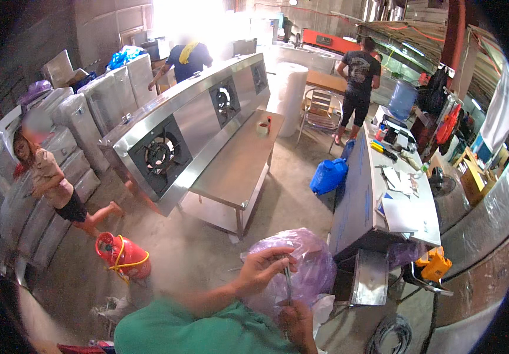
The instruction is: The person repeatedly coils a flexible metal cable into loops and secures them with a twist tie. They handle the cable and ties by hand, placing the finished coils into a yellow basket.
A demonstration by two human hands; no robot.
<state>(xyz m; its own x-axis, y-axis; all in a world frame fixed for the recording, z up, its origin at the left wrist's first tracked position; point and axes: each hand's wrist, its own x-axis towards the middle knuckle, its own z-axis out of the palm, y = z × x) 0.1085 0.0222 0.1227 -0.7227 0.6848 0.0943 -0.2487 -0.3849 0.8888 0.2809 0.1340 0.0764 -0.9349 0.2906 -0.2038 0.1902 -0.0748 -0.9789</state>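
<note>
In front of my green-clothed lap, my left hand (264,270) is closed, fingers pinching the upper end of a thin grey metal strip (288,284). My right hand (297,321), lower and nearer, closes around its bottom end. The strip stands roughly upright between the two hands; its exact kind is too small to tell. Just behind both hands bulges a translucent purple plastic bag (310,256), its contents hidden.
A steel stove with black burners (160,154) rests tilted by a steel table (231,168). A red gas cylinder (125,255) stands left, near a walking person (53,177). Right are a cluttered desk (411,212), a blue jug (327,177) and coiled cable (391,336). Two workers stand farther back.
</note>
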